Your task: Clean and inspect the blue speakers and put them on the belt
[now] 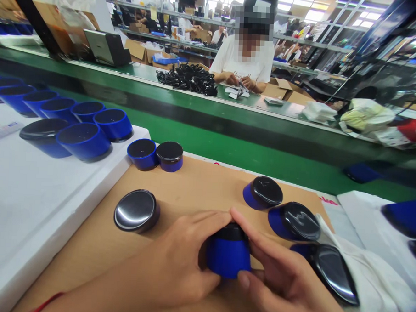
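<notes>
From the head camera I see both my hands closed around one blue speaker [228, 256] that stands on the brown cardboard sheet [192, 192]. My left hand [175, 265] wraps its side with the thumb underneath and the fingers reaching over the black top; my right hand [275, 278] pinches it from the other side, forefinger along the top rim, thumb low on the blue wall. The two forefingers nearly meet above it.

Left of my left hand the cardboard lies bare up to a single black-topped speaker [136, 211], and beyond that the edge of a white foam board [37, 203]. Ahead of my hands there is open cardboard up to a pair of small speakers [155, 155] near the far edge. Just right of my right hand three speakers [295, 219] lie tilted in a row, close in, the nearest touching a white cloth [371, 278].

On the foam board, open blue shells [84, 139] stand in rows, dark inside; I cannot tell what they hold.
</notes>
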Tool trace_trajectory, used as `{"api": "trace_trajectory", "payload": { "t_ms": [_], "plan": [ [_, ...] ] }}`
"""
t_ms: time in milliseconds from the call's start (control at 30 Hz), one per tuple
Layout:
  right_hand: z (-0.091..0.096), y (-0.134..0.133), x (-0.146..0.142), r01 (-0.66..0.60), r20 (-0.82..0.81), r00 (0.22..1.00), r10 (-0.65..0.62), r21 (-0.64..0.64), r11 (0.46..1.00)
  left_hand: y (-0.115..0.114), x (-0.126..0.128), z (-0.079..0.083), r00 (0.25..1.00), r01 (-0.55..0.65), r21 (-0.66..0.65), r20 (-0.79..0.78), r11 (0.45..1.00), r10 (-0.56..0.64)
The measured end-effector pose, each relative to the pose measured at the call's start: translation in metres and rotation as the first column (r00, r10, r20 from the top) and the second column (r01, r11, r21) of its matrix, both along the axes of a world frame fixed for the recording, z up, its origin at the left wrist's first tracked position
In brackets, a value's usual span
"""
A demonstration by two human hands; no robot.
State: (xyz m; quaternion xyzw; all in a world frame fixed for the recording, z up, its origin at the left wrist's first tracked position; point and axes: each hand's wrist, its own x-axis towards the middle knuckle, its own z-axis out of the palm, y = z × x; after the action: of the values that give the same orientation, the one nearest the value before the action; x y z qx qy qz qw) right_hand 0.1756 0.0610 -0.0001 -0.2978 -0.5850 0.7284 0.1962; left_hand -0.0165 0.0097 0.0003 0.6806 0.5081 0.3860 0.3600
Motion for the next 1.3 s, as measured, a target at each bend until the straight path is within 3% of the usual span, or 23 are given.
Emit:
{"api": "trace_trajectory", "payload": {
  "t_ms": [267,600,767,967,1133,1300],
  "plan": [
    [0.007,-0.002,-0.002,0.052,0.029,0.998,-0.052,-0.010,0.999,-0.002,0.000,-0.002,1.000,0.003,0.032,0.009,0.999,-0.003],
    [0.001,0.001,0.000,0.009,0.039,0.999,-0.009,-0.021,1.000,-0.001,-0.001,-0.002,1.000,0.002,0.032,0.000,0.999,-0.002],
    [0.004,0.004,0.004,-0.017,0.110,0.994,-0.002,0.172,0.985,-0.001,-0.002,-0.003,1.000,0.011,0.037,-0.004,0.999,-0.011],
    [0.005,-0.004,-0.002,0.066,0.142,0.985,-0.102,0.240,0.969,-0.002,-0.002,-0.004,0.999,-0.009,0.073,0.031,0.997,0.006],
    [0.009,0.004,0.004,-0.054,0.098,0.995,0.036,0.181,0.982,-0.003,-0.003,-0.008,1.000,-0.011,0.181,-0.016,0.983,0.014],
    [0.010,0.014,0.028,-0.130,0.214,0.974,0.068,0.294,0.947,-0.004,-0.005,-0.002,0.997,-0.012,0.143,0.082,0.990,0.000]
  ]
}}
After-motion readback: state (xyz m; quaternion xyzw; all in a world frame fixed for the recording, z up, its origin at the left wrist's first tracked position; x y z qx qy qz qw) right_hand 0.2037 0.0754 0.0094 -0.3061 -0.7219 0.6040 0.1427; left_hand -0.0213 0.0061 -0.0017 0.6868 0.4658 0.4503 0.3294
